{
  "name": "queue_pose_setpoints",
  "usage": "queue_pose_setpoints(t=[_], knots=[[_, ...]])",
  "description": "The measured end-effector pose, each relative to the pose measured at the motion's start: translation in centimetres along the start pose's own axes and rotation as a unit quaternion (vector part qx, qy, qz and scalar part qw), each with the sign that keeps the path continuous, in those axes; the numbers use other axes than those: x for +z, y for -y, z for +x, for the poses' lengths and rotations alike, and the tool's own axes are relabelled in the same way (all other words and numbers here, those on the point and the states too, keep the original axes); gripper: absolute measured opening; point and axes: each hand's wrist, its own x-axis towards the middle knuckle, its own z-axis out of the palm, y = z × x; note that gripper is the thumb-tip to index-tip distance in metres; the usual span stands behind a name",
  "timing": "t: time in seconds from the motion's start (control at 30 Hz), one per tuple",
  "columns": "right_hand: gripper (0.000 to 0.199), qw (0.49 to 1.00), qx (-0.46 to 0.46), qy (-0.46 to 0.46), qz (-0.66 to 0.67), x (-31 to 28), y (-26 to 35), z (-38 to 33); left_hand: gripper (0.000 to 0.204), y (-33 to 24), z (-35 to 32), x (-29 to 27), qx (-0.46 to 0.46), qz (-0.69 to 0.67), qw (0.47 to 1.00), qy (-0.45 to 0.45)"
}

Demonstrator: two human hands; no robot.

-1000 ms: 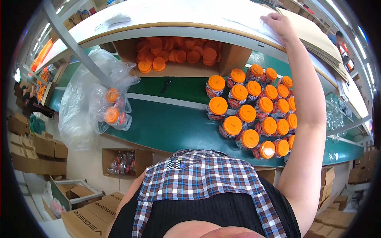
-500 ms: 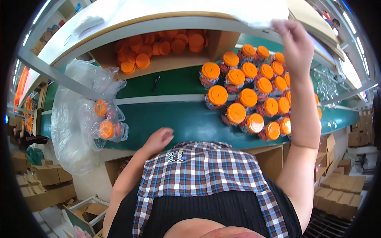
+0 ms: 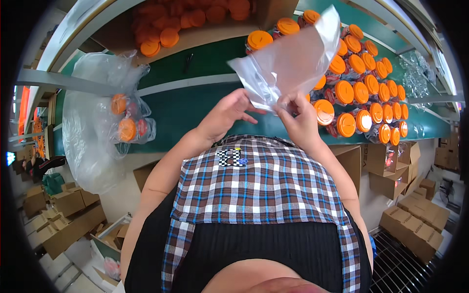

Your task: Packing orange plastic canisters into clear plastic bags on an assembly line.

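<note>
the right hand (image 3: 300,119) pinches the near edge of a clear plastic bag (image 3: 293,61), likely so the rest stands up loosely above the green worktop (image 3: 171,107); the left hand (image 3: 225,113) sits at its left side, fingers partly spread, whether gripping i cannot tell; orange-lidded jars (image 3: 344,92) crowd the right, perhaps to stay within reach

Dark block lettering (image 3: 365,155) shows on brn cardbd box (image 3: 377,162) at R; print on lower boxes (image 3: 412,228) unclear.

Stacked cartons (image 3: 411,228) and orange-lidded jars (image 3: 361,93) show a packing workshop.
</note>
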Motion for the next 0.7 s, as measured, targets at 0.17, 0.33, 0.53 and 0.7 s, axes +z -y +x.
queue_pose_setpoints(t=[0.17,0.33,0.53,0.7], knots=[[0.012,0.986,-0.13,0.102,0.021,0.0,-2.2,-1.1,0.026,2.4,0.0,2.7,-0.081,0.198,0.977,-0.013],[0.01,0.974,-0.117,0.188,0.04,-1.2,-4.1,-3.2,0.022,5.6,-1.4,2.4,-0.097,0.102,0.982,-0.128],[0.009,0.97,0.037,0.219,0.096,-3.7,-5.1,-4.8,0.018,8.2,-2.5,5.2,0.015,0.107,0.97,-0.218],[0.011,0.945,0.073,0.161,0.276,-3.8,-5.4,-4.8,0.019,8.5,-2.2,7.2,0.057,0.183,0.959,-0.208]])
